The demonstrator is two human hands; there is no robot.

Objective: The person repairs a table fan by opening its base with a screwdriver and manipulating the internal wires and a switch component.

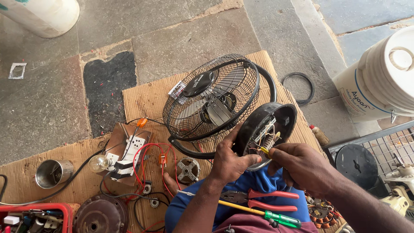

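Fingers (241,162) of my left hand (228,162) are wrapped around the lower rim of the round black fan housing (269,131), gripping it tilted with its open side toward me, so the wires and small parts inside show. My right hand (302,166) is clenched on a thin yellow-tipped tool (264,150) whose tip pokes into that housing near the wiring; I cannot tell what kind of tool it is.

From the head camera, the housing sits above my lap, just beside the black wire fan cage (211,97), which lies on the cardboard sheet (146,99) spread on the stone floor (181,39). On my lap rest red-handled pliers (258,199) and a screwdriver with a green and yellow handle (258,213).

Toward the cardboard's left edge lie a wooden board with switches and a bulb (123,157), red wires (148,162) and a steel cup (54,172). A white bucket (379,82) stands on the floor beyond the cardboard's right edge.
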